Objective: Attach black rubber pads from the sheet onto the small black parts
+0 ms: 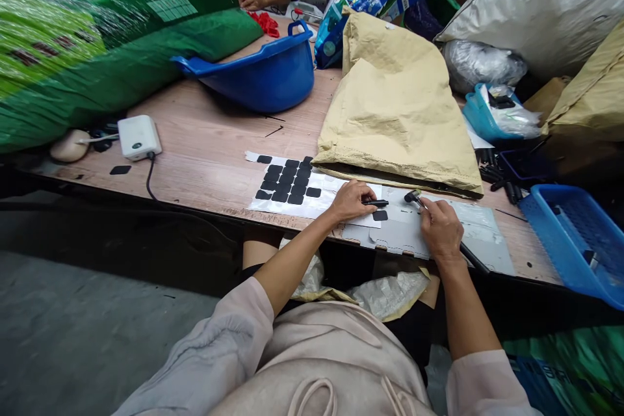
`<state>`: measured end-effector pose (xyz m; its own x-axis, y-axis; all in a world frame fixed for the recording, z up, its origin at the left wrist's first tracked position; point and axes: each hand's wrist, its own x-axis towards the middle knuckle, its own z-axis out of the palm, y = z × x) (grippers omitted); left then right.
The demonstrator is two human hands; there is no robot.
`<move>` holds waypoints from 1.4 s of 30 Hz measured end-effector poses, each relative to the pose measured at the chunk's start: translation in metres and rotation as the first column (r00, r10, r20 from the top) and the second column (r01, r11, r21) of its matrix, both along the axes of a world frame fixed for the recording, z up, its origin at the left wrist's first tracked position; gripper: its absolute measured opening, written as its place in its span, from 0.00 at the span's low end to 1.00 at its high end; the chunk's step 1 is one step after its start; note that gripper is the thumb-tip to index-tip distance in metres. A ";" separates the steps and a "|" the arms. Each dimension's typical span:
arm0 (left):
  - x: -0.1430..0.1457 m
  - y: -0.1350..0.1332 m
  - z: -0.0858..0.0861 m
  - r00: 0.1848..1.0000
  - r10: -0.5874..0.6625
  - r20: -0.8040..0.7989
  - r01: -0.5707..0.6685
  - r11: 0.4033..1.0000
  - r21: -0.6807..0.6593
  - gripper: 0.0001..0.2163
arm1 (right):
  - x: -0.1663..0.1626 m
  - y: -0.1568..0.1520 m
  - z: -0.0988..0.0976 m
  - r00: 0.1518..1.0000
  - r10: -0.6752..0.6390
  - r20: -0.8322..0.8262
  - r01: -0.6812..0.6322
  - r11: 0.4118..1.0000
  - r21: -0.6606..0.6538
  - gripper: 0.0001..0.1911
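My left hand (pixel 351 200) is closed on a short black cylinder (pixel 376 203), held low over the white sheet. In my right hand (pixel 440 226) is a small hammer; its dark head (pixel 412 196) sticks out past the fingers, and its black handle end (pixel 474 259) shows beside the wrist. A loose black rounded square (pixel 380 215) lies just below the cylinder. Left of my left hand, rows of similar black squares (pixel 287 181) rest on the white sheet (pixel 319 207). A grey board (pixel 480 234) lies beneath both hands' working spot.
A tan sack (pixel 390 117) lies behind the hands. A blue basin (pixel 263 78) and white box with a cable (pixel 139 136) stand left. On the right are a blue basket (pixel 570 227) and black cylinders (pixel 494 172). Another person's hand (pixel 253 0) shows at the back.
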<state>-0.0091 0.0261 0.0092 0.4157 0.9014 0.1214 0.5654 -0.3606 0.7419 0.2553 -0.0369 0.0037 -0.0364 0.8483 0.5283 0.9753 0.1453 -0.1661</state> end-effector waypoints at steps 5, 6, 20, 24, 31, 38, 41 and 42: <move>0.000 -0.001 -0.001 0.999 0.006 -0.033 -0.005 1.000 0.029 0.08 | 0.003 0.003 -0.015 1.000 -0.018 0.010 0.017 0.999 0.030 0.15; 0.000 -0.001 -0.001 0.999 0.006 -0.038 -0.005 0.999 0.033 0.08 | 0.002 0.003 -0.015 1.000 -0.021 0.005 0.021 0.999 0.032 0.15; -0.024 -0.077 0.025 0.918 -0.306 0.252 0.345 0.930 -0.130 0.09 | -0.003 0.001 -0.013 0.998 -0.046 -0.032 0.045 0.999 -0.017 0.15; -0.034 -0.116 0.003 0.863 -0.504 0.013 0.482 0.817 -0.318 0.07 | -0.003 0.001 -0.013 0.998 -0.055 -0.018 0.055 0.998 -0.020 0.15; -0.045 -0.131 -0.048 0.779 -0.377 -0.500 0.123 0.875 -0.468 0.13 | -0.004 0.001 -0.013 0.998 -0.056 -0.011 0.056 0.998 -0.029 0.15; -0.043 -0.095 0.019 0.789 -0.612 0.059 0.572 0.696 -0.434 0.12 | -0.004 0.001 -0.015 0.998 -0.055 0.026 0.055 0.998 0.012 0.14; -0.032 -0.049 0.042 0.892 -0.446 0.081 0.450 0.849 -0.276 0.10 | -0.004 0.001 -0.015 0.998 -0.054 0.021 0.054 0.999 0.004 0.14; -0.027 -0.032 0.044 0.947 -0.321 0.000 0.313 0.924 -0.218 0.10 | -0.004 0.001 -0.015 0.998 -0.056 0.021 0.056 0.998 0.002 0.14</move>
<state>-0.0360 -0.0061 0.0531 0.6847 0.7246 -0.0783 0.4743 -0.3614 0.8027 0.2513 -0.0355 -0.0114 -0.0002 0.8485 0.5291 0.9852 0.0909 -0.1455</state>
